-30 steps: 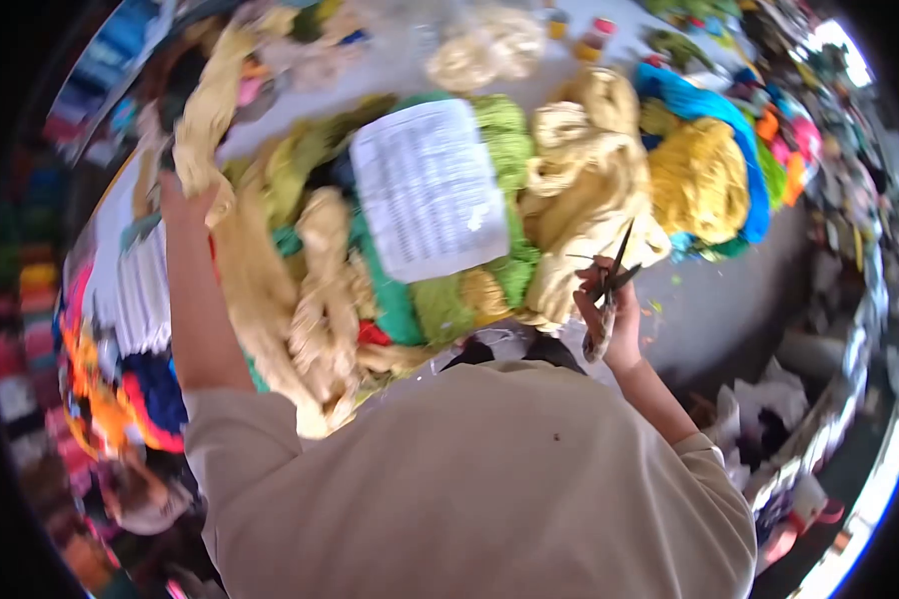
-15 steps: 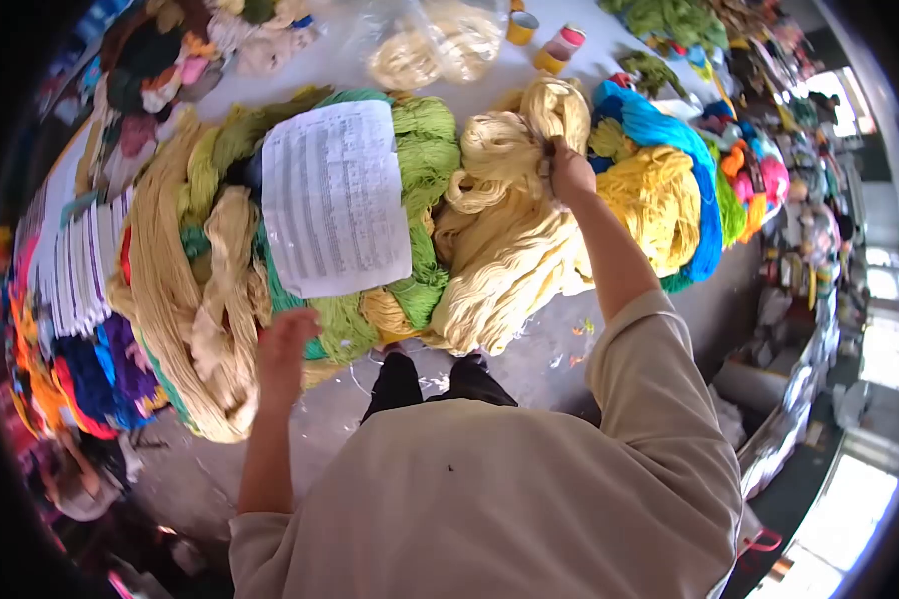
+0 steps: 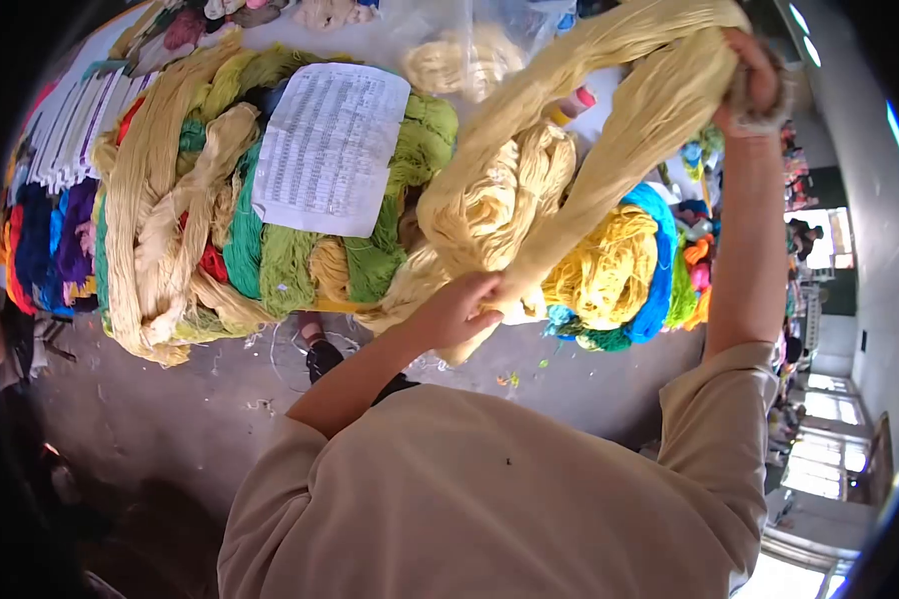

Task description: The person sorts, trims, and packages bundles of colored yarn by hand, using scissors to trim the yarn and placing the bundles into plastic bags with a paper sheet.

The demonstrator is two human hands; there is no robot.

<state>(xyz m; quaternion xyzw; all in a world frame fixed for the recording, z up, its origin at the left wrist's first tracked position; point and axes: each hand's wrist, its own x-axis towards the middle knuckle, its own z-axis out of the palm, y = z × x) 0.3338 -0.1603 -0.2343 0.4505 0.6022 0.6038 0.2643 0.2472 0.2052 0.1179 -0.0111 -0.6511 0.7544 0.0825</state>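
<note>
A long cream yarn skein [image 3: 659,110] stretches in a loop over the yarn pile. My right hand [image 3: 754,85], raised at the upper right, is closed round its top end. Near the table's front edge, my left hand [image 3: 461,311] touches the lower part of the skein with fingers bent; whether it grips any strands is unclear. Under the loop lies more cream yarn [image 3: 494,195]. A printed paper sheet [image 3: 332,150] rests on green yarn [image 3: 420,150] to the left.
Yellow yarn [image 3: 609,265] and blue yarn [image 3: 657,290] lie right of centre. White-and-purple folded bundles [image 3: 85,125] are at the far left. Behind are a plastic bag [image 3: 469,50] and a cone with a pink top [image 3: 575,102]. Thread scraps dot the floor [image 3: 240,399].
My right hand has risen up and to the right, lifting the cream skein off the pile. My left hand has moved right, from beside the paper's lower edge to the skein.
</note>
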